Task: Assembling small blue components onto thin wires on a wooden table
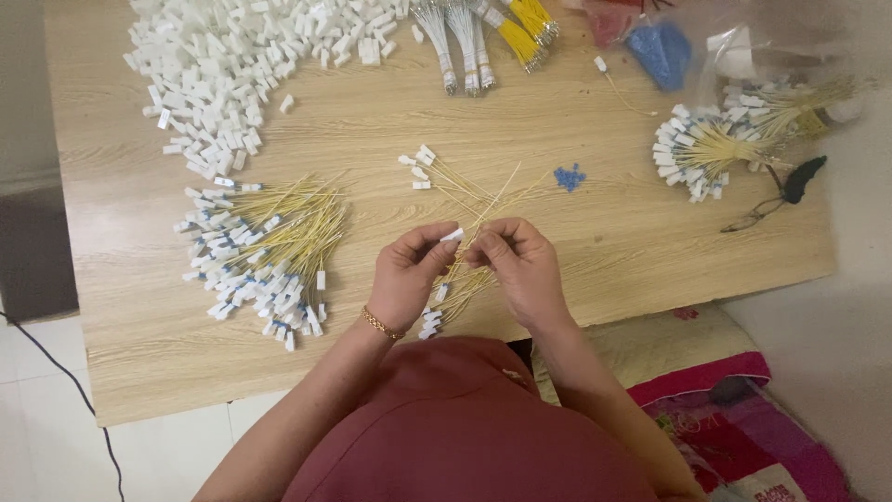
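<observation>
My left hand (406,276) pinches a small white plastic connector (452,235) between thumb and fingers. My right hand (522,263) meets it from the right and grips a thin yellow wire (497,197) that points up and away over the table. Under both hands lies a loose bunch of yellow wires with white ends (444,299). A few more wired connectors (420,168) lie just beyond my fingers. A gold bracelet (382,323) sits on my left wrist.
On the wooden table (604,270) a pile of wired connectors (260,256) lies at left, a heap of loose white connectors (228,70) far left, wire bundles (483,37) at the top, another wired bunch (715,149) right, small blue pieces (569,177), plastic bags (660,46). Patterned cushion (734,418) below right.
</observation>
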